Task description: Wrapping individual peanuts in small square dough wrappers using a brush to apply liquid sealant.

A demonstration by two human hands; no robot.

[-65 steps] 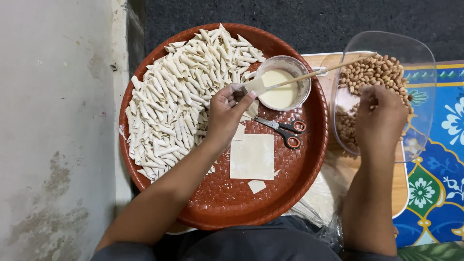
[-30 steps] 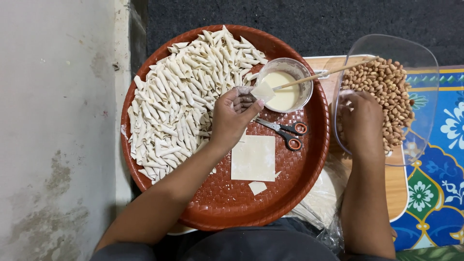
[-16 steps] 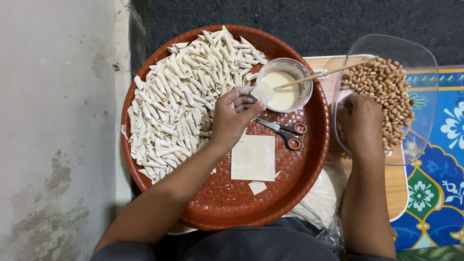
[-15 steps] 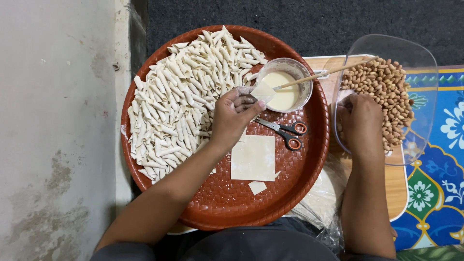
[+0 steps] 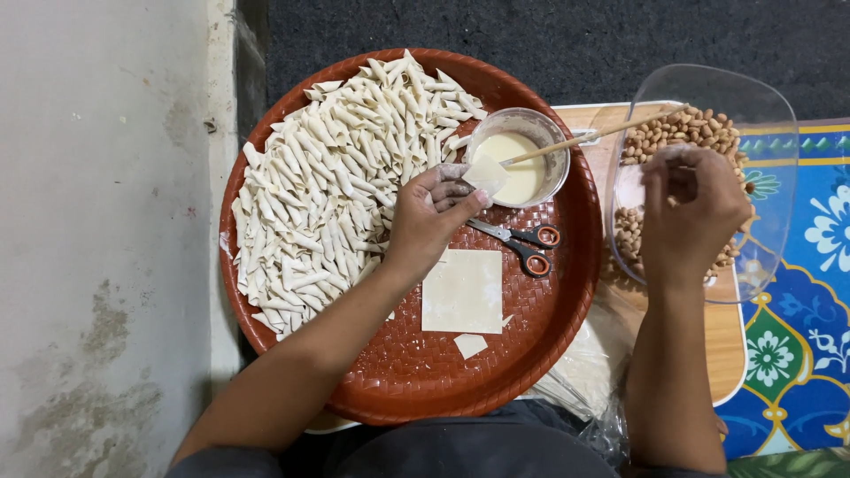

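Left hand [image 5: 431, 212] pinching a small folded wrapper piece [image 5: 486, 172] beside the batter bowl [image 5: 519, 165], over the red tray [image 5: 531, 354]. Right hand [image 5: 692, 212] curled in the clear peanut bowl [image 5: 761, 115]; grip unclear.

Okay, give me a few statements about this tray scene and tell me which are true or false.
1. The left hand holds a small wrapper piece. True.
2. The scissors lie outside the tray. False: they lie on it.
3. The right hand is over the peanut container. True.
4. The bowl is empty. False: it holds pale paste and a stick.
5. A square wrapper lies flat on the tray. True.
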